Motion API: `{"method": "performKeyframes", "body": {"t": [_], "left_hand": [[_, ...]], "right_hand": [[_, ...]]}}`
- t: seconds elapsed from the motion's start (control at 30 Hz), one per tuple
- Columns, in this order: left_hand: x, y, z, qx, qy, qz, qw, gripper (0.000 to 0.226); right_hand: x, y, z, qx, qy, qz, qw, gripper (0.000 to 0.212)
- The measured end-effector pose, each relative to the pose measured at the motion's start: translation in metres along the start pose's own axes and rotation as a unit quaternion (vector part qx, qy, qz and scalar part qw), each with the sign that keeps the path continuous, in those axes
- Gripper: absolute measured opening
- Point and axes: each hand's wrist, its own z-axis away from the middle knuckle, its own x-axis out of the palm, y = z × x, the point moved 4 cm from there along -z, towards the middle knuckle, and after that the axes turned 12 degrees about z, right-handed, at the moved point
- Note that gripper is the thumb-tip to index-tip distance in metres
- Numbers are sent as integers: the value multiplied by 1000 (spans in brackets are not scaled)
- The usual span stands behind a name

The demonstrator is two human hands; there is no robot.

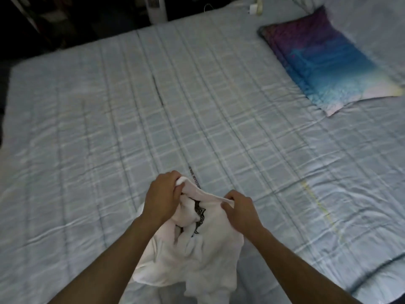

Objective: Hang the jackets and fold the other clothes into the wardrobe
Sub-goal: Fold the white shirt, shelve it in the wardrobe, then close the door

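Observation:
A white T-shirt [197,255] with a black print on its front hangs crumpled over the near part of the bed. My left hand [163,196] grips one end of its top edge with curled fingers. A short way to the right, my right hand [238,209] pinches the same edge. The strip of cloth between the two hands is pulled fairly straight. The rest of the shirt droops below my forearms, and its lower part runs out of view at the bottom. No wardrobe or jacket is in view.
The bed [131,106] has a pale blue checked cover and fills most of the view. A purple and blue pillow [324,60] lies at the far right. Beyond the far edge stand a white fan base [156,9] and a white charger [253,8]. The floor at far left is dark.

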Motion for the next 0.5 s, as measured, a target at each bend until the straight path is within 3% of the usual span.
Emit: {"method": "performKeyframes", "body": {"t": [0.17, 0.33, 0.5], "left_hand": [[-65, 39, 45, 41, 33, 41, 998, 8], [-120, 79, 78, 68, 42, 199, 977, 8], [-171, 128, 120, 130, 82, 212, 965, 15]], "right_hand": [[-54, -50, 54, -50, 55, -18, 997, 10], [-103, -90, 115, -110, 135, -27, 984, 11], [-154, -126, 166, -175, 200, -30, 964, 10]]}}
